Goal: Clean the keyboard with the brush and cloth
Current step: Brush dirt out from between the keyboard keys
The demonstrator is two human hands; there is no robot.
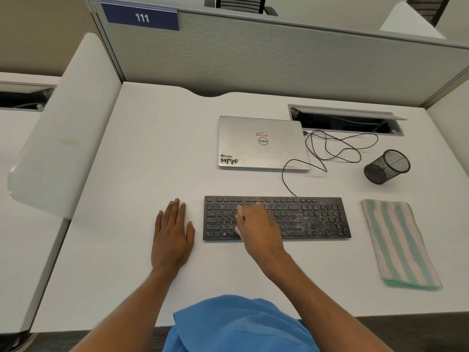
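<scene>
Left hand [172,235] lies flat left of the keyboard [317,219]; right hand [258,224] grips a pale brush [238,231] over its keys. Light and stiff, it may slide: brace its edge.

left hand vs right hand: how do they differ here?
Left hand lies flat on the desk, fingers straight, left of the keyboard; right hand is over the keyboard's left half. Left hand holds nothing; right hand curls round a pale pink thing, likely the brush. Left hand is sharp; right hand is blurred. Both are bare, palm down.
</scene>
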